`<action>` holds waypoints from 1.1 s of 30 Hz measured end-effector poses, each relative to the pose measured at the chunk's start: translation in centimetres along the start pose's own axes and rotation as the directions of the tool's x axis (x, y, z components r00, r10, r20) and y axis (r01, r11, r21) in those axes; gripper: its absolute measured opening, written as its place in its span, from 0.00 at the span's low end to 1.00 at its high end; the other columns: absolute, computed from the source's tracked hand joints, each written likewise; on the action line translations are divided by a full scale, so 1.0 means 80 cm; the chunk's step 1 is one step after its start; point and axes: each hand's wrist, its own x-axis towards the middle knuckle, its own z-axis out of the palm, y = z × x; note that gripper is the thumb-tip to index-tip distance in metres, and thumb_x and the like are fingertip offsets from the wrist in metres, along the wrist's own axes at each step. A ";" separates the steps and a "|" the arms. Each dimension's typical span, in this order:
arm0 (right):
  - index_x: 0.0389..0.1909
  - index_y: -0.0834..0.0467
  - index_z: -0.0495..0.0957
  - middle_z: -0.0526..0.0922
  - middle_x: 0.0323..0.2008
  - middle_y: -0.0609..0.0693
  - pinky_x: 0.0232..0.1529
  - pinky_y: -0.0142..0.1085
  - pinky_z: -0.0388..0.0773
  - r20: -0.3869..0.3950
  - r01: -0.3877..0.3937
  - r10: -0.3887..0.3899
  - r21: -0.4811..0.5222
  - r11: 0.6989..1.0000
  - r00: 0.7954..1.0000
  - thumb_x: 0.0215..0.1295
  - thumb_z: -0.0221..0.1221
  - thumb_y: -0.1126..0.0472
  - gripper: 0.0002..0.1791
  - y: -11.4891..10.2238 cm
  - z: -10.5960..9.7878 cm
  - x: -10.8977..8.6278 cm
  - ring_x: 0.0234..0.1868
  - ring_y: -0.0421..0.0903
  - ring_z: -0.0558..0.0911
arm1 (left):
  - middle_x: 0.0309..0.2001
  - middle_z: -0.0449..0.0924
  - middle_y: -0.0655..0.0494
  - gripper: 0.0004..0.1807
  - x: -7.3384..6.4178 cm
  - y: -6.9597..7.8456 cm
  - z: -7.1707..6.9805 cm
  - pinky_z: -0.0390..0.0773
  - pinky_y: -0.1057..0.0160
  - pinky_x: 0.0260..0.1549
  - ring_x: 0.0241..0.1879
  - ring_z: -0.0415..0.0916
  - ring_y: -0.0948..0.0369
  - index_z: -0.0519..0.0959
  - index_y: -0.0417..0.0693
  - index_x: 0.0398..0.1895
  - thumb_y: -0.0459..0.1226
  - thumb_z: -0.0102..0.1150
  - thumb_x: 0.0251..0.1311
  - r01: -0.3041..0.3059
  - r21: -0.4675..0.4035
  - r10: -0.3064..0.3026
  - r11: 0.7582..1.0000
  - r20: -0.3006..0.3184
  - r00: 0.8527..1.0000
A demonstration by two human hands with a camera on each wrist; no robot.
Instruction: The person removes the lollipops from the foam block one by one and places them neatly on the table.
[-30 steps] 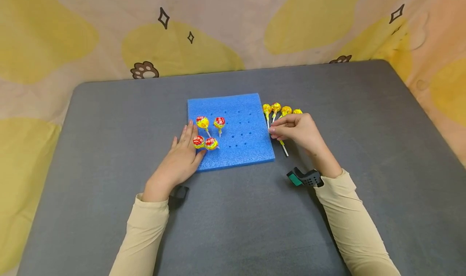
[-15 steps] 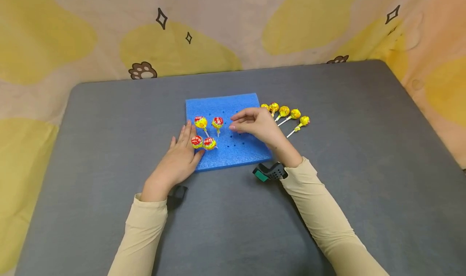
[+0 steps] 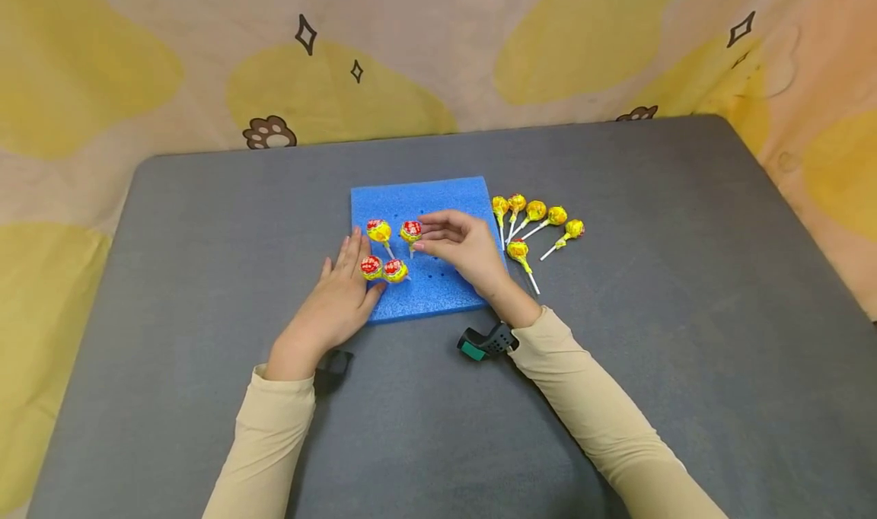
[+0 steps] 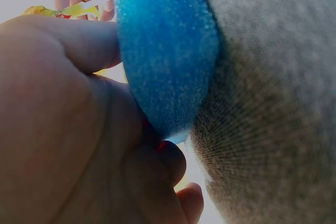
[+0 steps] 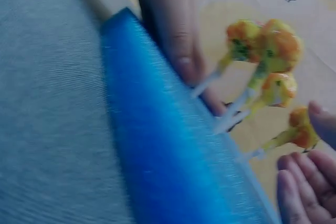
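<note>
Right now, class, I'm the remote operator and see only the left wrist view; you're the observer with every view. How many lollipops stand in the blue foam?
Observer: Four lollipops stand in the blue foam.
Operator: Are there any loose ones?
Observer: Yes, six loose lollipops lie on the gray table, to the right of the foam.
Operator: Which standing lollipop is the right hand nearest?
Observer: The right hand has its fingertips at the far row's right-hand lollipop; whether they touch it, I can't tell.
</note>
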 end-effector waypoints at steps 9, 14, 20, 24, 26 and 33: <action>0.48 0.75 0.76 0.82 0.42 0.64 0.44 0.37 0.80 -0.056 0.064 -0.062 0.032 0.997 0.996 0.55 0.64 0.75 0.18 0.005 0.010 -0.004 0.41 0.43 0.82 | 0.75 0.24 0.45 0.42 -0.001 -0.001 0.002 0.37 0.42 0.67 0.73 0.26 0.49 0.34 0.36 0.74 0.46 0.43 0.70 0.000 0.002 0.000 1.000 0.006 1.000; 0.49 0.73 0.77 0.82 0.42 0.63 0.45 0.38 0.80 -0.055 0.070 -0.070 -0.003 0.998 0.996 0.56 0.64 0.73 0.18 0.008 0.013 -0.003 0.42 0.45 0.83 | 0.75 0.25 0.44 0.42 -0.001 -0.001 0.002 0.37 0.41 0.67 0.73 0.26 0.48 0.35 0.35 0.74 0.45 0.44 0.70 -0.006 0.009 0.006 1.000 0.002 1.000; 0.48 0.71 0.78 0.83 0.41 0.62 0.42 0.37 0.80 -0.052 0.058 -0.062 -0.077 0.995 0.997 0.56 0.65 0.71 0.18 0.006 0.013 -0.003 0.40 0.45 0.83 | 0.75 0.25 0.44 0.42 0.001 0.000 0.002 0.38 0.41 0.67 0.73 0.26 0.48 0.35 0.36 0.74 0.46 0.45 0.70 -0.008 0.011 0.008 1.000 -0.007 1.000; 0.47 0.72 0.78 0.83 0.39 0.63 0.40 0.36 0.81 -0.053 0.062 -0.067 -0.076 0.995 0.996 0.56 0.65 0.72 0.17 0.004 0.012 -0.004 0.37 0.43 0.83 | 0.75 0.26 0.44 0.42 0.001 0.002 0.001 0.37 0.41 0.67 0.73 0.26 0.48 0.35 0.36 0.74 0.46 0.44 0.70 -0.011 0.011 0.011 1.000 -0.006 1.000; 0.46 0.72 0.78 0.83 0.39 0.63 0.39 0.36 0.81 -0.055 0.064 -0.068 -0.066 0.996 0.996 0.56 0.65 0.72 0.16 0.004 0.012 -0.004 0.37 0.41 0.82 | 0.75 0.26 0.43 0.41 0.001 0.002 0.000 0.37 0.41 0.67 0.73 0.27 0.48 0.36 0.35 0.74 0.45 0.44 0.70 -0.014 0.010 0.014 1.000 -0.008 1.000; 0.46 0.73 0.78 0.83 0.38 0.62 0.37 0.34 0.80 -0.068 0.058 -0.059 -0.015 0.998 0.996 0.57 0.63 0.73 0.15 0.004 0.012 -0.006 0.34 0.38 0.82 | 0.75 0.25 0.43 0.41 -0.001 0.002 0.000 0.37 0.41 0.67 0.73 0.26 0.48 0.35 0.35 0.73 0.45 0.43 0.70 -0.011 0.006 0.011 1.000 -0.004 1.000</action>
